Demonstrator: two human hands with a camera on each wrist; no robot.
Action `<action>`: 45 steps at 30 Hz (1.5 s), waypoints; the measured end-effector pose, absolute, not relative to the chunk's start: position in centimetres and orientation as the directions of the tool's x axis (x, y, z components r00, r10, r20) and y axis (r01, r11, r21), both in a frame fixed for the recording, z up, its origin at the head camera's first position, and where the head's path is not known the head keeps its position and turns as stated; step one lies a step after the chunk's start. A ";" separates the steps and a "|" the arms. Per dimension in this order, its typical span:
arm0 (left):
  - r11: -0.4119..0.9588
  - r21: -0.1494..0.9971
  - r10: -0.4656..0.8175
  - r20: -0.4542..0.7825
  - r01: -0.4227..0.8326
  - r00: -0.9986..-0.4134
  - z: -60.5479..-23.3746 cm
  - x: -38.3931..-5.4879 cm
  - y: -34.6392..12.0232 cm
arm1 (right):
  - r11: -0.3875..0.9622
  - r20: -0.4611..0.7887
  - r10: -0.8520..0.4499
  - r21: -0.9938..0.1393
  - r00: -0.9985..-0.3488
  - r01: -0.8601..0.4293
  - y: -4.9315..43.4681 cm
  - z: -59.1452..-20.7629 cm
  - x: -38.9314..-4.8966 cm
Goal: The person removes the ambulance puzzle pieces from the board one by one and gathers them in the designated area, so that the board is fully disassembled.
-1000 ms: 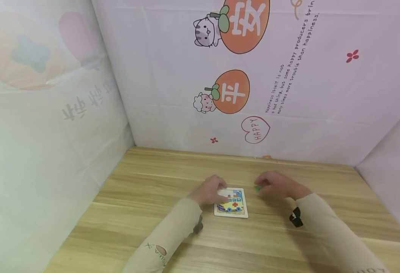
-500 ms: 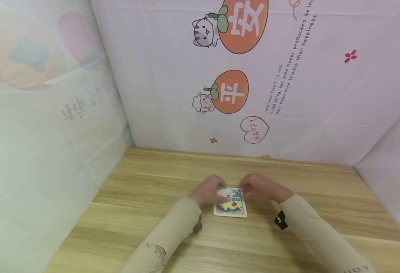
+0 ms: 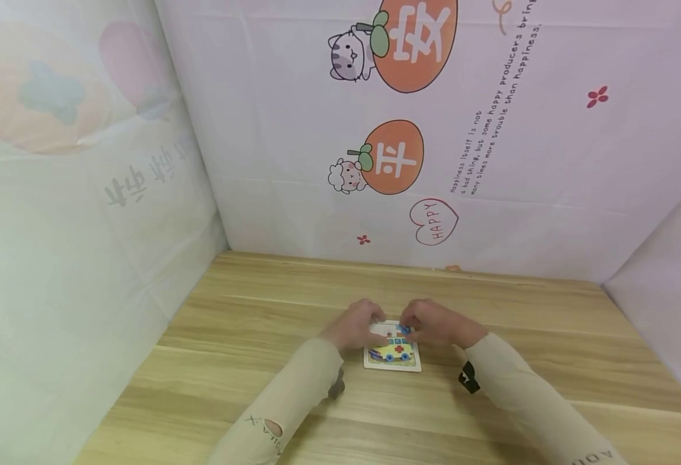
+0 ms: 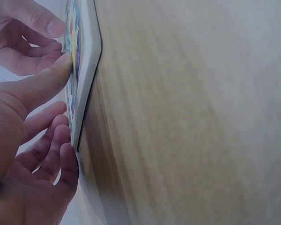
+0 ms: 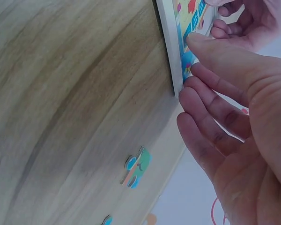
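A small square jigsaw puzzle (image 3: 392,369) in a white frame board lies flat on the table, showing a yellow ambulance with a red cross. My left hand (image 3: 353,326) grips its far left corner, thumb on the picture and fingers curled at the rim. At the far right corner, my right hand (image 3: 433,322) has its thumb on the blue part of the picture, the other fingers bent by the edge. No loose piece shows between those fingertips. A green piece with blue wheels (image 5: 138,168) lies beyond that corner, hidden in the head view.
Another small blue piece (image 5: 107,220) is partly visible nearby on the wooden table (image 3: 294,284). White printed cloth walls (image 3: 282,213) stand behind and at both sides. Dark wrist devices (image 3: 470,378) hang under the sleeves.
My right hand has moved left, from beside a green piece on the table to the puzzle's far right corner, then slightly further over it. The left hand has stayed put.
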State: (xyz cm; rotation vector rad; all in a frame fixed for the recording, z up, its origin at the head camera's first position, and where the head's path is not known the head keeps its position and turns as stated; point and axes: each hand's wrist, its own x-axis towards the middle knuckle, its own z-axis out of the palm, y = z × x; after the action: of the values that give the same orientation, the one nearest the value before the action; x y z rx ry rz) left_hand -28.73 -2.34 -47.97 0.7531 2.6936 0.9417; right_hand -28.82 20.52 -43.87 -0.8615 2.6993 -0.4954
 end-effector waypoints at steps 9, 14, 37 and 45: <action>0.668 0.622 0.526 -0.006 0.409 -0.851 -47.7 -28.7 -2.3 | 0.773 -0.156 -0.585 -0.405 -0.796 -0.488 20.0 -43.5 -28.8; 0.679 0.606 0.532 -0.018 0.414 -0.847 -47.3 -28.7 -2.1 | 0.780 -0.184 -0.567 -0.434 -0.803 -0.451 20.0 -43.7 -29.6; 0.703 0.546 0.549 -0.009 0.456 -0.836 -48.2 -28.7 0.1 | 0.711 -0.123 -0.628 -0.492 -0.769 -0.502 20.3 -44.3 -29.8; 0.701 0.557 0.536 -0.002 0.445 -0.844 -48.0 -28.6 0.3 | 0.715 -0.128 -0.621 -0.498 -0.773 -0.491 20.4 -44.4 -29.8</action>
State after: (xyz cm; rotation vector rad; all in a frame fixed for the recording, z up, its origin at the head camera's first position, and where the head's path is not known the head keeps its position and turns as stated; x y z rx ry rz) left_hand -28.63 0.29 -48.04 0.7976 2.7444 0.8344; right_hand -29.75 20.42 -44.37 -0.8761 2.6353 -0.6462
